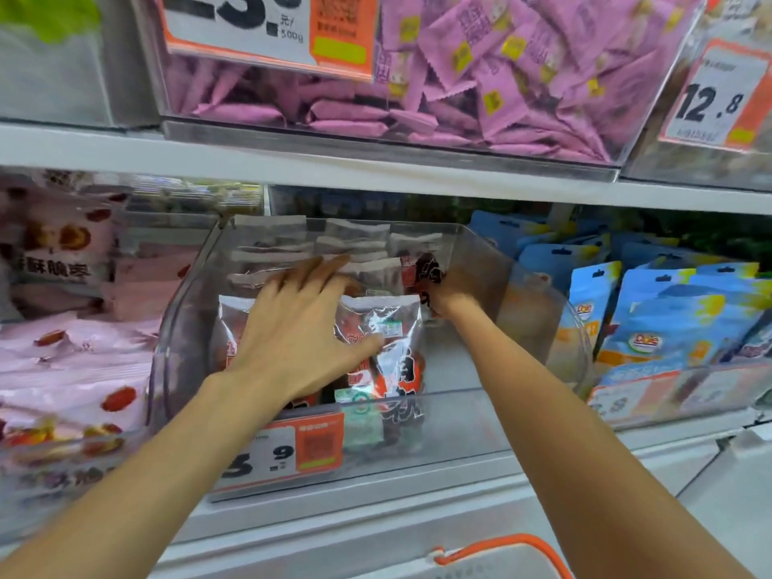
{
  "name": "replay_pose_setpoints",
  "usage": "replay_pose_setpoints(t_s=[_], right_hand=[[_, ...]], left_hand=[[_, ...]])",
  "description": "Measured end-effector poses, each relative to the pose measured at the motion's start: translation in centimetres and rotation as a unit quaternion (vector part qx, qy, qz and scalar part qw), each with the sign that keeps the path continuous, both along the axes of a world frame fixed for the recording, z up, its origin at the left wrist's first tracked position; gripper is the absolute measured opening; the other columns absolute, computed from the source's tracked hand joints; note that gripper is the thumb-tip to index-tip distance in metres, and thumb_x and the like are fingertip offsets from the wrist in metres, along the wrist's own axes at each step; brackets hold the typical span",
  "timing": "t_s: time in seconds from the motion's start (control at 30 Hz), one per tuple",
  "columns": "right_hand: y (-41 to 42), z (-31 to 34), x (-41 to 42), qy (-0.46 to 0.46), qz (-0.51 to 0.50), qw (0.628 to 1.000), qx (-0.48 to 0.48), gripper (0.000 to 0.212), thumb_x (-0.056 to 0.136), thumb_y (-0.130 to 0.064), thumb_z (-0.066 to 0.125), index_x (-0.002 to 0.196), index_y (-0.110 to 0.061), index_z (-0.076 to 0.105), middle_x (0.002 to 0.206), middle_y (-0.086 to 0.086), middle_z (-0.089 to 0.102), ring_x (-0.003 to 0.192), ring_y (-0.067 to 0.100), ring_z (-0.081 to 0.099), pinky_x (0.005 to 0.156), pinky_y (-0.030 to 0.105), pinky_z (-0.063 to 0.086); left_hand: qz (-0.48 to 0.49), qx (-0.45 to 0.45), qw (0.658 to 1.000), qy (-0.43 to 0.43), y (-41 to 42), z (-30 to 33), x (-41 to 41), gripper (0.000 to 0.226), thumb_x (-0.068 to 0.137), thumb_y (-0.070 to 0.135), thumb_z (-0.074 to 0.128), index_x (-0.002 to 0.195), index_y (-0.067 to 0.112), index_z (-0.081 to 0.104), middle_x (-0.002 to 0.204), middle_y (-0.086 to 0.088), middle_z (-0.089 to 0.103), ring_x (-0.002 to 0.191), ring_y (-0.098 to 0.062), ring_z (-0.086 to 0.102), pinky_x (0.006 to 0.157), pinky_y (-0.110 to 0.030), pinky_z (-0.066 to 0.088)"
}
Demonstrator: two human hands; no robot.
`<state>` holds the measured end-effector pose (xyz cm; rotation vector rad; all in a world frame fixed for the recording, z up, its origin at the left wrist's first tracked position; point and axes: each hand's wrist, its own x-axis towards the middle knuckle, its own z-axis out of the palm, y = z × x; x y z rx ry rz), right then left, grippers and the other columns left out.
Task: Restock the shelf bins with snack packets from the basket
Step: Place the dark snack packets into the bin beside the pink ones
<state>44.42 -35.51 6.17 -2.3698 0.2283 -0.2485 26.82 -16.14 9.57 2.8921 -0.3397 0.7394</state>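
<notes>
both hands inside the clear shelf bin

the left hand [298,328] lies flat, fingers straight and spread, pressing on the silver snack packet [388,328] that stands at the front of the clear bin [522,294]. the right hand [453,290] reaches deeper along the bin's right side, its fingers curled round a red-and-black packet [420,267]. more packets are stacked at the back. a price tag [284,453] hangs on the bin front. an orange basket handle [522,545] shows at the bottom edge.

Right hand's fingers [438,282] hidden behind packet [424,271]; basket [501,553] edge-cropped.
</notes>
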Motion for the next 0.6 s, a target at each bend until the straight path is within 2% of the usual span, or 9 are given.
replay_pose_setpoints(t_s=[0.07,0.1,0.17,0.23,0.37,0.47,0.6], right_hand=[[-0.2,-0.3,0.4,0.013,0.009,0.999,0.049,0.015,0.093,-0.022,0.056,0.086,-0.009,0.057,0.099,0.015,0.064,0.09,0.028,0.064,0.082,0.038,0.056],[-0.3,-0.5,0.4,0.033,0.019,0.996,0.079,0.017,0.091,-0.024,0.059,0.092,-0.007,0.059,0.099,0.015,0.065,0.091,0.03,0.065,0.084,0.041,0.056],[-0.1,-0.9,0.1,0.092,0.045,0.988,0.119,0.039,0.083,-0.027,0.066,0.112,-0.003,0.057,0.106,0.013,0.065,0.095,0.031,0.065,0.086,0.042,0.056],[0.0,-1.4,0.5,0.104,0.055,0.989,0.091,0.058,0.074,-0.034,0.071,0.122,-0.005,0.052,0.114,0.013,0.063,0.098,0.031,0.064,0.086,0.041,0.056],[0.5,-1.0,0.6,-0.001,-0.001,1.0,0.026,0.049,0.085,-0.039,0.063,0.119,-0.005,0.056,0.115,0.015,0.063,0.102,0.033,0.062,0.088,0.043,0.053],[0.7,-0.7,0.0,0.034,0.017,0.999,-0.019,0.043,0.09,-0.035,0.059,0.119,-0.003,0.056,0.119,0.017,0.061,0.105,0.035,0.061,0.09,0.041,0.052],[0.7,-0.9,-0.1,0.063,0.041,0.996,-0.048,0.046,0.086,-0.025,0.064,0.123,-0.002,0.051,0.122,0.017,0.058,0.107,0.034,0.06,0.091,0.041,0.052]], left_hand=[[0.002,-0.002,1.0,-0.006,-0.1,-0.3,0.1,0.082,0.064,0.085,0.028,0.125,0.036,0.051,0.152,0.011,0.031,0.14,-0.016,0.027,0.109,-0.037,0.024],[0.003,-0.005,1.0,-0.009,-0.1,-0.3,0.2,0.083,0.064,0.086,0.03,0.126,0.036,0.05,0.152,0.011,0.032,0.14,-0.016,0.028,0.109,-0.037,0.025],[0.005,-0.01,1.0,-0.021,-0.1,-0.3,0.1,0.086,0.066,0.087,0.033,0.133,0.035,0.045,0.151,0.009,0.034,0.14,-0.018,0.029,0.11,-0.038,0.024],[0.027,-0.014,0.999,-0.041,0.1,-0.3,0.1,0.088,0.069,0.086,0.031,0.14,0.033,0.04,0.151,0.005,0.035,0.14,-0.021,0.03,0.112,-0.042,0.022],[0.08,-0.022,0.996,-0.032,0.3,-0.3,0.0,0.082,0.072,0.079,0.035,0.138,0.031,0.043,0.138,0.002,0.052,0.125,-0.025,0.048,0.103,-0.04,0.035],[0.074,-0.026,0.996,-0.037,0.1,-0.3,-0.1,0.079,0.076,0.078,0.043,0.139,0.03,0.043,0.137,0.002,0.052,0.125,-0.024,0.047,0.103,-0.04,0.035],[0.072,-0.028,0.996,-0.037,0.1,-0.2,0.0,0.078,0.077,0.077,0.042,0.141,0.032,0.038,0.14,0.005,0.048,0.129,-0.021,0.043,0.105,-0.038,0.032]])
